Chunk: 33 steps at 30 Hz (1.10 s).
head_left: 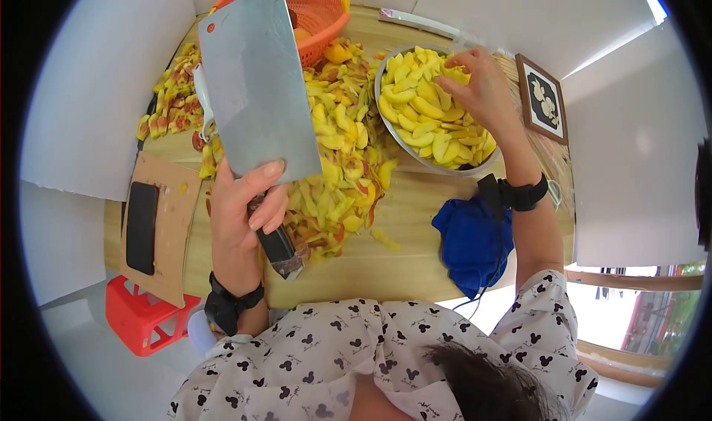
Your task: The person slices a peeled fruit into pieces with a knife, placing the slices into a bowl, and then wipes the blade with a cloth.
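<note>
My left hand is wrapped around the black handle of a cleaver. The cleaver's broad steel blade is raised, its flat side facing me, and hides part of what lies behind it. Over a round metal bowl at the right, my right hand reaches in with fingers apart, close to the yellow fruit slices that fill it. Between the cleaver and the bowl spreads a large heap of peach-like peels and scraps.
An orange basket stands at the back with some fruit inside. A black phone rests on cardboard at the left. Blue cloth lies at the right, a framed picture beyond. A red stool is below.
</note>
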Motion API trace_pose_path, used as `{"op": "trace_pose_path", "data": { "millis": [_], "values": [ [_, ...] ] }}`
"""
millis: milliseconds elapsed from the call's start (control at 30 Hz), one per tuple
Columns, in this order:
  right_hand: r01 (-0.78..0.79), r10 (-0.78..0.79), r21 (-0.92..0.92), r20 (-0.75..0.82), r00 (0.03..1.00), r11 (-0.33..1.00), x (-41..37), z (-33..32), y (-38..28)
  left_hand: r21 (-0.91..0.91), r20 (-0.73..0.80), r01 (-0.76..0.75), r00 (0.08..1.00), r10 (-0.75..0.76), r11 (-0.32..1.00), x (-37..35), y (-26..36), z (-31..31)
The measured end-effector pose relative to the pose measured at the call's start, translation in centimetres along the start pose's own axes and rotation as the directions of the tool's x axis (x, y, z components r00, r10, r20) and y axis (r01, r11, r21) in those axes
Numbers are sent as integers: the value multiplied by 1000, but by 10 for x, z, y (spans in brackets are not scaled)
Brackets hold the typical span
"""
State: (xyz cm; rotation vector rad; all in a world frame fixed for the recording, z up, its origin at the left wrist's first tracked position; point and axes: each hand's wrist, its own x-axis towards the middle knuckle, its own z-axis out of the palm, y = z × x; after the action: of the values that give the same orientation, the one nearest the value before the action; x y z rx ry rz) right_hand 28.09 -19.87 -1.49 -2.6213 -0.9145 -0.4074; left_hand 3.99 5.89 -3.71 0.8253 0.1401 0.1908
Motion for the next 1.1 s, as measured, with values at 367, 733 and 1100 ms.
{"op": "trace_pose_path", "data": {
  "millis": [367,733,1100],
  "values": [
    [-26,25,95,20,999,995,5,19,17,2,-40,17,999,-17,1000,-1,-1,3],
    [-10,59,505,-80,995,863,3,-12,-15,4,16,11,1000,-11,1000,2,-5,0],
    [18,-76,389,137,988,921,-71,-44,-43,13,-24,0,1000,1,1000,2,-3,1]
  ]
}}
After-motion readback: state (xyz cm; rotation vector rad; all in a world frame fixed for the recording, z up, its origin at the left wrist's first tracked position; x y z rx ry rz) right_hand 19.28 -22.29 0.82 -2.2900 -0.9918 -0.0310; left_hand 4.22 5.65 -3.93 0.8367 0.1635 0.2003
